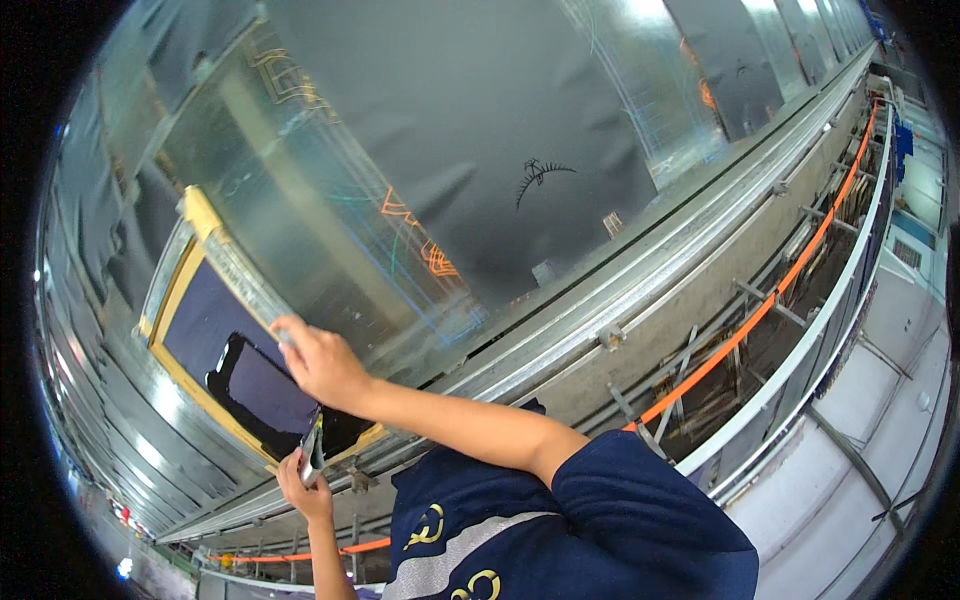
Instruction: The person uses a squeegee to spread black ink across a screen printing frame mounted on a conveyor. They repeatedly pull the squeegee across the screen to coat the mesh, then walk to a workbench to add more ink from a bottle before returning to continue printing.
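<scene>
A screen-printing frame (pixel 180 374), edged with yellow tape and stretched with purple mesh (pixel 205 315), stands tilted at the left of the head view. Glossy black ink (pixel 245 415) lies on the mesh, mostly along its lower part. My right hand (pixel 325 368) is closed around the frame's right side bar (pixel 245 275). At the frame's near edge, my left hand (pixel 303 487) grips a narrow grey-silver tool (pixel 313 450), its kind unclear, with dark ink beside it. Part of the ink and mesh is hidden behind my right hand.
A long table with a shiny sheet surface (pixel 300 200) carries dark grey fabric panels (pixel 470 110) and orange and blue line prints (pixel 435 258). Along its edge runs a metal rail (pixel 640 300) with small stops (pixel 610 338). Beyond are an orange strip (pixel 760 315) and a pale floor (pixel 840 460).
</scene>
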